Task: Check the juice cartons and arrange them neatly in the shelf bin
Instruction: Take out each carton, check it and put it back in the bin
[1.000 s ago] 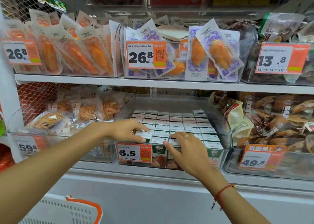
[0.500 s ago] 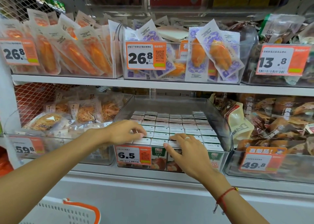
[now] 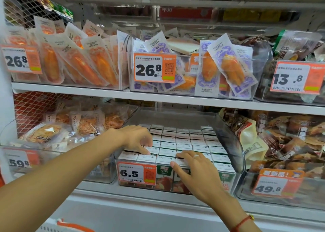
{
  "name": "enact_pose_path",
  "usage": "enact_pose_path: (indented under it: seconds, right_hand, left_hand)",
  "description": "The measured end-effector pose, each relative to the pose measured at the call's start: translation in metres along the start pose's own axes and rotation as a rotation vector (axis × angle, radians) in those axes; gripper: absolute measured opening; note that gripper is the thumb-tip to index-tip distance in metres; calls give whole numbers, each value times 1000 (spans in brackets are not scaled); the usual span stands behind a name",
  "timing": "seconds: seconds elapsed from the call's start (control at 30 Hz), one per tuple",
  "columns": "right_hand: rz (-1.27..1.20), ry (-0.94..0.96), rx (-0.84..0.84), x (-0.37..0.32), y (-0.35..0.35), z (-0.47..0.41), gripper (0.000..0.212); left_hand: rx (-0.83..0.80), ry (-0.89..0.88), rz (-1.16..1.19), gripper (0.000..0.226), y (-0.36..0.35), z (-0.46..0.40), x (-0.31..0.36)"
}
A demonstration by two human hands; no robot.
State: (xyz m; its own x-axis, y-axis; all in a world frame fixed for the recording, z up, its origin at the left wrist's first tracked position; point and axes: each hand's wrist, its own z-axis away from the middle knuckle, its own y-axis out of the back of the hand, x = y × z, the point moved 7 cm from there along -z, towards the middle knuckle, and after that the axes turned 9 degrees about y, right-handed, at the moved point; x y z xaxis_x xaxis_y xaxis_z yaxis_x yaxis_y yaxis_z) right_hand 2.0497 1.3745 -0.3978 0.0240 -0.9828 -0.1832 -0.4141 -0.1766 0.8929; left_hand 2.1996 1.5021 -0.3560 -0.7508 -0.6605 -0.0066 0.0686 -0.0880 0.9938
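Observation:
Rows of small juice cartons (image 3: 184, 142) with white tops stand packed in a clear shelf bin (image 3: 233, 143) on the lower shelf. Green fronts with apple pictures show through the bin's front wall. My left hand (image 3: 139, 140) reaches in from the left, and its bent fingers touch the carton tops in the front-left rows. My right hand (image 3: 193, 168) lies spread over the tops of the front middle cartons. Its thumb rests at the front edge of that row. Neither hand lifts a carton.
An orange 6.5 price tag (image 3: 137, 173) hangs on the bin's front. Bins of bagged snacks (image 3: 290, 143) flank it on the right and bagged food (image 3: 52, 135) on the left. The upper shelf (image 3: 158, 96) overhangs closely. A white basket with an orange handle (image 3: 73, 226) sits below left.
My left hand has slid a little forward and down along the front-left carton tops. My right hand stays on the front middle cartons, barely shifted.

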Motion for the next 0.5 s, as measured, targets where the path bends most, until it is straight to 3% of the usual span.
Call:
enact_pose_path:
  seconds: [0.17, 0.5]
  right_hand:
    - [9, -10, 16, 0, 0, -1, 51]
    - [25, -22, 21, -1, -2, 0, 52]
  left_hand:
    - [-45, -6, 136, 42, -5, -1, -3]
    - [6, -18, 118, 41, -11, 2, -5]
